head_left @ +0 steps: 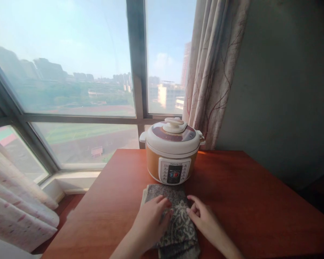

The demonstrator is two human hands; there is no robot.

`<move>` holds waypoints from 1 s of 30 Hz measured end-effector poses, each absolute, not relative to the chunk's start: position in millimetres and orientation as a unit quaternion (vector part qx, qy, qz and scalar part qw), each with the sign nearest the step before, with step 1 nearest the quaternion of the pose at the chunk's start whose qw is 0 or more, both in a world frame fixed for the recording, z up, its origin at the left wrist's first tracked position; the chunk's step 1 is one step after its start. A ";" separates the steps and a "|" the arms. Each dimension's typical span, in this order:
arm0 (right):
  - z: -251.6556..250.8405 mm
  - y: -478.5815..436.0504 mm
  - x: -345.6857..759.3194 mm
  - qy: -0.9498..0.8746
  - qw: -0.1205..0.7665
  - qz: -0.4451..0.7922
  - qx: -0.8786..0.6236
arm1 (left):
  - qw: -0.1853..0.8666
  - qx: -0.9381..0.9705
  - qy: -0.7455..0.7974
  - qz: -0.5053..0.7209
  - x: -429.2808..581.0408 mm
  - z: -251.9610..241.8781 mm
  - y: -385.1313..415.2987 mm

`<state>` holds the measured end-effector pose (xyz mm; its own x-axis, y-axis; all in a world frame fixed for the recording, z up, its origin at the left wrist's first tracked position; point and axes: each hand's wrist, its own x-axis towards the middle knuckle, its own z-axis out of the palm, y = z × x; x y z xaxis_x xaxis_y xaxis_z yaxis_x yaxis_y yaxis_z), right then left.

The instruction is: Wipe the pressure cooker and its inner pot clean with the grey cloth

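Observation:
A folded dark grey cloth with a pale swirling pattern (179, 225) lies on the table in front of an electric pressure cooker (153, 163). My left hand (155, 216) is over the cloth's left part, its fingers loosely bent and apart from the thumb. Along the cloth's right edge is my right hand (201, 214), with its index finger stretched toward the cloth and the thumb apart. Neither hand grips anything that I can see. Whether the fingertips touch the cloth, I cannot tell. The cooker stands upright with its lid on, its control panel (174, 171) facing me.
The reddish-brown wooden table (240, 201) reaches to both sides of the cooker. Behind it are a framed window (140, 72) and a long patterned curtain (210, 72). Another curtain (18, 208) hangs at lower left, and a dark wall (280, 90) is on the right.

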<state>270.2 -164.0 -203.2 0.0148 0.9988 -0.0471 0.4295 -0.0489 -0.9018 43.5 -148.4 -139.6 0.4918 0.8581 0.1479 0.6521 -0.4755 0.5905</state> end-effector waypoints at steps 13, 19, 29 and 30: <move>-173.2 -188.8 244.5 -0.432 0.506 0.540 -0.515 | 0.198 0.884 0.388 0.172 31.3 -172.3 -180.7; -147.1 -177.5 241.7 -0.256 0.620 0.596 -0.440 | 0.259 0.806 0.465 0.257 14.3 -164.4 -169.7; -197.6 -182.5 222.4 -0.469 0.548 0.404 -0.563 | 0.467 0.647 0.481 0.363 32.2 -161.2 -150.6; -200.5 -183.6 223.5 -0.473 0.543 0.397 -0.569 | 0.468 0.643 0.483 0.367 33.3 -161.0 -150.1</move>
